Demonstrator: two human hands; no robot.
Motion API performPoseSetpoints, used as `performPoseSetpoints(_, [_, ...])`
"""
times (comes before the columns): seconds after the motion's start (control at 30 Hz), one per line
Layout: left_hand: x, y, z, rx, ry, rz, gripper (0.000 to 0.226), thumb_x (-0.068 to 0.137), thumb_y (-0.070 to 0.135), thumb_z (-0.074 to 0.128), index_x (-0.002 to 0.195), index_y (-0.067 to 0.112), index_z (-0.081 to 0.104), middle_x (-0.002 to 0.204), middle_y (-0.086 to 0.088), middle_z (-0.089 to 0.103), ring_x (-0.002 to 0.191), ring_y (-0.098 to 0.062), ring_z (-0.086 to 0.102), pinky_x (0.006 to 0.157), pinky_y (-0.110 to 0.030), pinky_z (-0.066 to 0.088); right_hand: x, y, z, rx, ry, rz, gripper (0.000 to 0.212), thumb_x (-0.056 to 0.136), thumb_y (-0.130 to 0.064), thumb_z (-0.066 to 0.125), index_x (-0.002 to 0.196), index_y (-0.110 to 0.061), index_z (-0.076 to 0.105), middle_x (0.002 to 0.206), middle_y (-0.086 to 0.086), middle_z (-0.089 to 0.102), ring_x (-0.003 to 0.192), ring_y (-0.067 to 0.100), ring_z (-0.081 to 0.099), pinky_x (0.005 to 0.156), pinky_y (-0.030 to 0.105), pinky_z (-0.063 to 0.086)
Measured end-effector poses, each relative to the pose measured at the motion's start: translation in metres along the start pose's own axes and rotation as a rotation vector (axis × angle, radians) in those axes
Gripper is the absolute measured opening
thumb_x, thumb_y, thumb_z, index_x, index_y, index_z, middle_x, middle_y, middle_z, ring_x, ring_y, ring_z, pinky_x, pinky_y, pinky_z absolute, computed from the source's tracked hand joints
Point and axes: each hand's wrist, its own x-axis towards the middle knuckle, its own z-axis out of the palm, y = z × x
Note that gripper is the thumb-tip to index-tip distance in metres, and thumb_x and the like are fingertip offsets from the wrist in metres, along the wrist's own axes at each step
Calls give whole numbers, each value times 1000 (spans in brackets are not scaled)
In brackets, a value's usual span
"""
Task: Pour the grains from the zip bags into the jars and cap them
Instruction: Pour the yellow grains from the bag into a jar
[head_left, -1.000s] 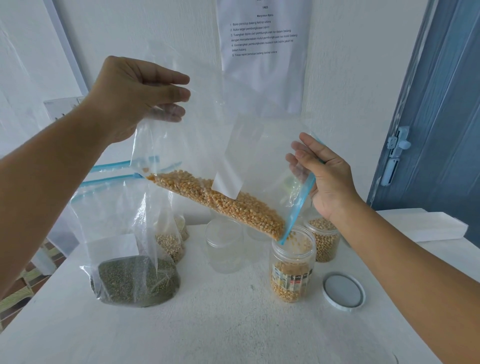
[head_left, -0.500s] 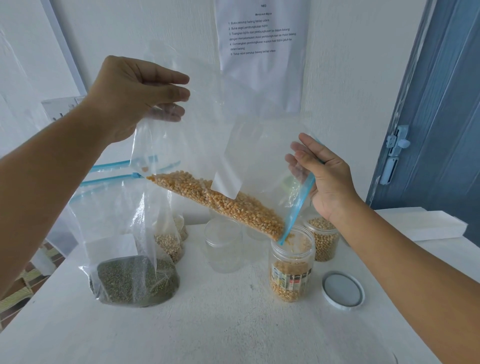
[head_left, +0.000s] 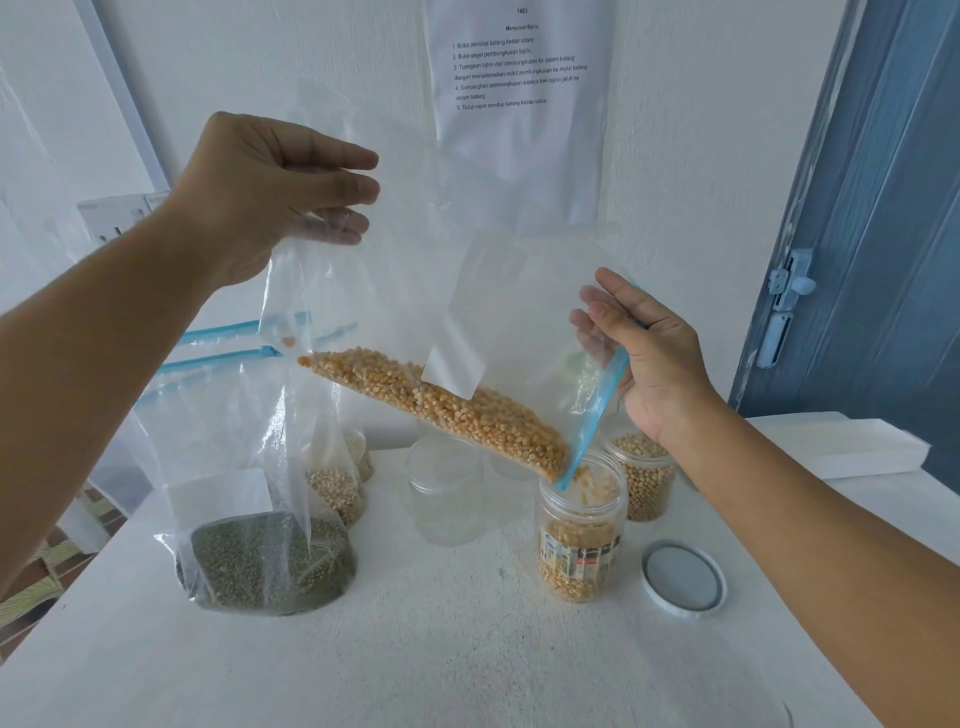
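My left hand (head_left: 260, 192) pinches the bag (head_left: 415, 291) bottom at 10 o'clock, my right hand (head_left: 649, 358) grips its mouth; corn (head_left: 441, 400) has thinned, jar (head_left: 579, 540) filling.

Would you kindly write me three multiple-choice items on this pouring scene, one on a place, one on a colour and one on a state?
1. Where does the loose white lid lie?
A. on the table right of the labelled jar
B. on the labelled jar
C. under the green-grain bag

2. What colour is the zip strip of the bag being poured?
A. red
B. blue
C. black

3. How is the corn bag held?
A. flat on the table
B. upright, sealed
C. tilted, mouth down at the labelled jar

Answers: 1 A, it lies on the table beside that jar. 2 B, the strip shows blue. 3 C, the left hand lifts its bottom and the right hand holds its mouth over the jar.
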Motion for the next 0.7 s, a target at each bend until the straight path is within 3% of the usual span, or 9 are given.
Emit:
performPoseSetpoints(0.37, [0, 2, 0, 14, 3, 5, 25, 79, 12, 86, 104, 14, 81, 92, -12, 80, 73, -25, 76, 82, -43, 65, -2, 0, 0, 4, -2, 0, 31, 95, 5, 65, 118, -14, 73, 105, 3, 79, 93, 22, 77, 95, 34, 59])
performPoseSetpoints(0.7, [-1, 3, 1, 20, 6, 3, 26, 80, 12, 85, 105, 12, 80, 91, -11, 80, 72, -23, 76, 82, -42, 65, -3, 0, -1, 2, -3, 2, 31, 96, 4, 65, 119, -14, 73, 106, 3, 79, 94, 21, 77, 92, 31, 61])
